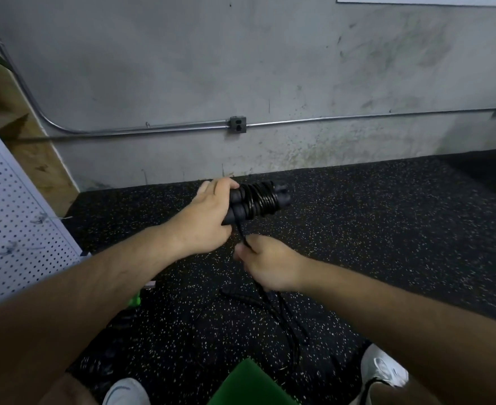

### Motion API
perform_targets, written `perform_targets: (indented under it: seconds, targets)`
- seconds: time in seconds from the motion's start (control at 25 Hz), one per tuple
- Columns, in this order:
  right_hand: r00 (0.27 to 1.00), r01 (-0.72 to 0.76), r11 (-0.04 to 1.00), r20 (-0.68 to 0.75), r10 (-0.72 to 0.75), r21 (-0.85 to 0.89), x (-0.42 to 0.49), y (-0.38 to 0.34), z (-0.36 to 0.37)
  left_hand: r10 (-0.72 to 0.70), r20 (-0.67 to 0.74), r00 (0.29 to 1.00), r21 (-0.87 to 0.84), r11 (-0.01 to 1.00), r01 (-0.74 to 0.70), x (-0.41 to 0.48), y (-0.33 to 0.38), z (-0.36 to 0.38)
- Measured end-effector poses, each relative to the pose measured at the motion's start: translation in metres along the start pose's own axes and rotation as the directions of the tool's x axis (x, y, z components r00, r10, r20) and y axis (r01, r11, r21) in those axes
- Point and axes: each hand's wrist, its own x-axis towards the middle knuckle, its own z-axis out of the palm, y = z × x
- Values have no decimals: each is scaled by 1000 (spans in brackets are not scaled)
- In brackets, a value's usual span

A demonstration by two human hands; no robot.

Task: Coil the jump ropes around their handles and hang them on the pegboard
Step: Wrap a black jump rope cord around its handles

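Jump rope (258, 200) coils sit centre frame; left hand (209, 214) clamps paired handles (282, 197) as a spool, right hand (270, 266) pinches free strand (242, 232) taut for winding.

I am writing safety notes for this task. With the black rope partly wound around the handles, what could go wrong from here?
1. The left hand grips only one end of the handles; the coils could slide off the free end.
2. The loose rope trails on the floor near the white shoe and might snag underfoot.
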Motion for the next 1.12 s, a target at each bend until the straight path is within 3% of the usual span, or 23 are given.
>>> perform_targets:
  seconds: [0.12,0.2,0.32,0.4,0.44,0.52,0.6,0.68,0.72,0.84,0.96,1.04,1.12]
  targets:
    - [996,-38,981,69,52,-192,-19,-20,-3,-25,0,1000,144,989,25,7,-20,-2]
    - [999,28,924,53,-8,-382,-37,-35,-17,-15,56,998,215,977,3,6,-27,2]
    - [947,126,615,-91,-309,-779,-46,-45,-51,163,117,980,252,949,-188,-2,-26,14]
    - [894,125,539,-140,-425,-833,-37,-38,-75,285,161,945,250,915,-318,-11,-13,21]
    - [890,126,551,-152,-431,-825,-28,-29,-86,294,194,936,217,918,-333,-15,-5,23]
    - [908,160,698,-172,-381,-698,-10,-8,-108,253,258,932,60,959,-276,-24,12,19]
    - [926,266,899,-168,-339,-347,-5,6,-125,285,205,936,-146,955,-259,-31,30,8]
    - [955,271,959,-145,-258,83,-8,9,-119,287,50,957,-391,887,-246,-29,39,-2]
    - [970,211,967,-155,-188,144,-8,6,-107,225,-15,974,-510,836,-201,-26,39,-6]
    - [951,218,976,-222,-215,-10,6,-8,-60,-49,-114,992,-568,823,-25,-8,27,-12]
    - [900,275,949,-306,-310,-153,10,-27,-31,-256,-60,965,-488,851,196,2,10,-13]
    - [858,348,927,-351,-374,-136,2,-32,-27,-336,-27,942,-576,775,260,4,4,-11]
    - [850,405,912,-344,-399,-58,-10,-36,-29,-357,-9,934,-744,627,232,1,4,-12]
